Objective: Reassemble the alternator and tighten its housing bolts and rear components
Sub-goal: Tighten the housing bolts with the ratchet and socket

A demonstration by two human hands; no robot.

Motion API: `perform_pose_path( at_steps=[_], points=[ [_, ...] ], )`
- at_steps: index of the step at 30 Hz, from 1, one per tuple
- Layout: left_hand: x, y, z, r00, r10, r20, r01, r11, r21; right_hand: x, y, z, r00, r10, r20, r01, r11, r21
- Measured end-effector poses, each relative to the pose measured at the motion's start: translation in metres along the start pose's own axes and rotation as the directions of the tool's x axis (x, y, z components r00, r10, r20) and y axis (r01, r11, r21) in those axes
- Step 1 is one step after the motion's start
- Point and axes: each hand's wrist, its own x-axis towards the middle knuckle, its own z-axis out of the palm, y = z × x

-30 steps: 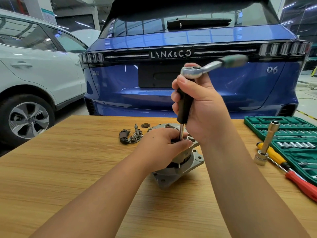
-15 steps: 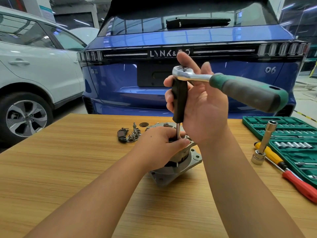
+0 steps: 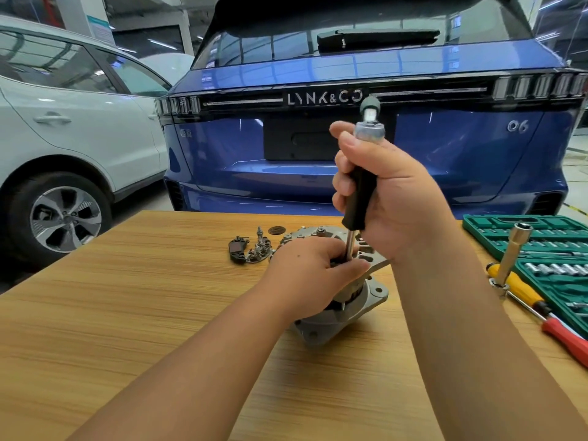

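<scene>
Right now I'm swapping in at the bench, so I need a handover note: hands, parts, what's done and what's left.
Right hand grips the black driver handle, ratchet on top, shaft standing in the alternator.
Left hand steadies the alternator at the shaft's base.
Loose rear parts lie on the table behind it; socket set and screwdrivers to the right.
Done: housing halves together. How tight the bolts are cannot be seen.
Left: finish the bolts, then fit the rear parts.

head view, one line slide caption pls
Right hand grips an upright ratchet driver on the alternator, steadied by the left hand.
</scene>
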Motion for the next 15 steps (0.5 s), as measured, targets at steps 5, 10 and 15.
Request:
perform_pose_path(
  at_steps=[5, 10, 15],
  points=[
    [0.005, -0.005, -0.001, 1.000, -0.019, 0.009, 0.019, 0.999, -0.026, -0.002, 0.014, 0.007, 0.970, -0.244, -0.008, 0.243, 0.967, -0.070],
    [0.004, 0.000, -0.001, 1.000, -0.009, 0.006, 0.009, 1.000, 0.000, -0.003, 0.022, 0.011, 0.910, -0.413, 0.042, 0.410, 0.879, -0.242],
    [0.002, 0.003, -0.002, 1.000, 0.001, 0.006, -0.001, 1.000, -0.023, -0.002, 0.020, 0.010, 0.906, -0.422, 0.038, 0.417, 0.872, -0.256]
  ],
)
